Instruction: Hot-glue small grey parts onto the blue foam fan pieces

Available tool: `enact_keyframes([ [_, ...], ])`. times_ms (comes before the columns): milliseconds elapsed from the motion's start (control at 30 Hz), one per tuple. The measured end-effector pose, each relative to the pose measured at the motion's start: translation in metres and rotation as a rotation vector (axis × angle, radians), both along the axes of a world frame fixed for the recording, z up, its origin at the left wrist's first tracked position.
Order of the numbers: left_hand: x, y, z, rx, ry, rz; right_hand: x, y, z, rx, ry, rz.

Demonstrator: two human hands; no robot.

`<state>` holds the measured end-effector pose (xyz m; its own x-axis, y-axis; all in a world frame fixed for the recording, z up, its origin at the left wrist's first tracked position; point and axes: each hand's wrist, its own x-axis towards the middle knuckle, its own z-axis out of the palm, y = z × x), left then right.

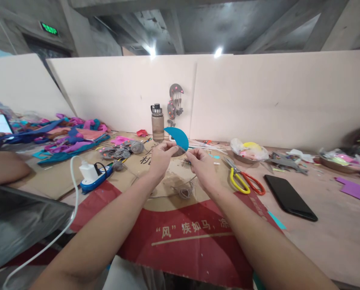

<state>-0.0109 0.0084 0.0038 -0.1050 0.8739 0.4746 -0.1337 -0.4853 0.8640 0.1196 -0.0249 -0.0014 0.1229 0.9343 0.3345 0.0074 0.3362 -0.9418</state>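
Note:
Near the middle of the view, my left hand (161, 160) pinches a blue crescent-shaped piece, apparently felt (180, 137), with a grey part showing along its lower edge. The blue piece stands raised above the cardboard, its curved side to the right. My right hand (203, 165) is closed in a pinch at the lower right edge of the crescent; whatever lies between its fingertips is too small to make out. Below the hands lies a loose coil of grey cord (186, 191) on the cardboard sheet (198, 257).
Yellow-and-red-handled scissors (241, 179) and a black phone (290, 197) lie right. A water bottle (158, 124) stands behind, beside a hanging grey moon ornament (175, 90). Left are a blue power strip (97, 179), grey yarn ball (136, 147), felt pile (74, 139) and another person's arm (6, 167).

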Motion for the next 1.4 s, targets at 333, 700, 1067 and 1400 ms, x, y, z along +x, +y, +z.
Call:
enact_keyframes([
  [333, 0.004, -0.01, 0.006, -0.188, -0.031, -0.07, 0.008, 0.008, -0.005, 0.078, -0.116, -0.185],
  [700, 0.003, -0.006, -0.002, -0.231, -0.037, -0.116, 0.008, 0.006, -0.004, 0.067, -0.129, -0.161],
  [1067, 0.005, -0.006, -0.003, -0.293, -0.117, -0.194, 0.005, 0.006, -0.003, -0.004, 0.037, -0.082],
  [1400, 0.0, 0.0, -0.004, -0.14, 0.106, -0.187, 0.014, 0.002, 0.002, -0.002, -0.106, -0.149],
])
